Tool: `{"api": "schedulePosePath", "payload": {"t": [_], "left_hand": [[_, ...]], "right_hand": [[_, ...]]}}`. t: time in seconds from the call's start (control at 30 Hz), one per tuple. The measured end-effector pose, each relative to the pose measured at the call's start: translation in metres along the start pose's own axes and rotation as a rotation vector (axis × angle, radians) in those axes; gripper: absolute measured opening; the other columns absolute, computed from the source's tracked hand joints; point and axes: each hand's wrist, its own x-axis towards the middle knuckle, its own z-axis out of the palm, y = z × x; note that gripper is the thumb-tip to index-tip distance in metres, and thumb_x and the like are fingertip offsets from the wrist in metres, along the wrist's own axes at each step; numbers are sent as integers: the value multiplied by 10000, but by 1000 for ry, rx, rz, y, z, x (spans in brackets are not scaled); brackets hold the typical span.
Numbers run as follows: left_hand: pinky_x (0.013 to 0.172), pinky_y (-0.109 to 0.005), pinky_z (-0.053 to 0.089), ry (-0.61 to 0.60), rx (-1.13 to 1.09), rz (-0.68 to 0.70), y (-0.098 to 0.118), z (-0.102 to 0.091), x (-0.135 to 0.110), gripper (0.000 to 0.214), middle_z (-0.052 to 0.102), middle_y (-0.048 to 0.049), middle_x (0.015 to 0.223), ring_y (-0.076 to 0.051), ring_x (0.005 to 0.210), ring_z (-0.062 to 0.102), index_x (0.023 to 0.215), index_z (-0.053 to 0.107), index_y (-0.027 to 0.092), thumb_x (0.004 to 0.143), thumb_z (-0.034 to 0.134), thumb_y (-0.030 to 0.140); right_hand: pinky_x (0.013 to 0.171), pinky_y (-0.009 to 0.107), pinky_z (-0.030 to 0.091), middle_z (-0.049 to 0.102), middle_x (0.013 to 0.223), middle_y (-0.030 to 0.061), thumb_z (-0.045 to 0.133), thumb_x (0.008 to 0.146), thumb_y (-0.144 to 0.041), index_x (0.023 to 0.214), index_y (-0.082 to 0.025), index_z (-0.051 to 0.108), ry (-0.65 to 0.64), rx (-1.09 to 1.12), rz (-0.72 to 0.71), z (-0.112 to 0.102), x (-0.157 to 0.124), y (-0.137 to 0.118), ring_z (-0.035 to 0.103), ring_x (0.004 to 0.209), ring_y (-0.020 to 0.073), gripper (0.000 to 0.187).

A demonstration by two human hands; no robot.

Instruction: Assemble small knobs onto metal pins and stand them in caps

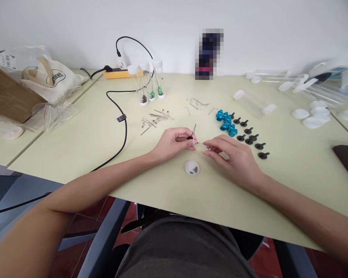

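Just above the middle of the table, my left hand (pixel 174 143) pinches a small part with a black piece and thin metal rods (pixel 194 129) sticking upward. Facing it from the right, my right hand (pixel 230 156) grips a thin metal rod (pixel 201 143), perhaps a hex key, between thumb and fingertips. The rod's far end meets the part at my left fingertips; the exact contact is too small to make out. Below both hands lies a round white cap (pixel 192 168) with several tiny dark pieces in it, possibly screws.
Blue metal parts (pixel 226 122) and black knob-like pieces (pixel 248 130) lie at right. Thin rods (pixel 155 119) and L-shaped metal pieces (pixel 197 103) lie farther back. Capped clear tubes (pixel 152 81) stand near an orange power strip (pixel 120 73). A black cable (pixel 125 135) crosses the left side.
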Motion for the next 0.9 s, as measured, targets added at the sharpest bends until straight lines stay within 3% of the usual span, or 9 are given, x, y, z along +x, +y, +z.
{"api": "schedulePosePath", "payload": {"t": [0.07,0.27,0.43,0.53,0.6,0.8,0.9], "left_hand": [[787,-338,518,-6,5,6,0,0,-1,220,592,-33,804,-133,794,587,840,606,111,739,602,307],[796,-337,510,-33,30,6,1,3,-3,210,606,-34,802,-133,778,598,839,616,116,725,617,292],[790,-344,513,-34,-1,-15,3,2,-2,241,617,-45,809,-142,779,610,835,606,107,732,613,324],[786,-340,514,-31,14,-21,4,1,-2,246,624,-53,820,-144,777,616,846,602,104,736,613,324],[783,-335,513,-29,29,-23,4,2,-2,247,626,-54,820,-143,770,619,856,602,105,735,616,319],[777,-339,511,-16,57,20,2,4,-3,232,609,-44,810,-135,757,605,846,605,100,735,613,303],[771,-340,514,-5,49,27,0,3,-2,222,595,-35,783,-132,750,599,838,604,98,740,605,298]], "right_hand": [[605,278,474,631,831,51,466,863,-279,959,-227,616,-5,-43,-26,0,-1,-1,601,682,154,186],[494,226,464,599,655,-5,355,911,-283,1046,-217,526,-88,217,199,0,0,-2,552,498,101,227],[588,287,431,610,912,78,463,863,-284,905,-206,609,27,-299,-96,1,-3,5,569,729,173,170],[623,298,418,616,861,72,485,851,-252,858,-206,632,65,-414,-191,1,-4,6,552,761,186,155],[621,286,425,619,796,56,467,862,-247,872,-209,636,32,-290,-120,0,-4,3,555,710,166,173],[479,228,437,592,657,12,351,902,-355,1051,-203,556,-183,355,286,-1,1,-10,542,531,116,296],[510,243,452,599,691,18,397,883,-377,1074,-202,531,-138,302,264,1,1,-9,551,561,124,292]]}}
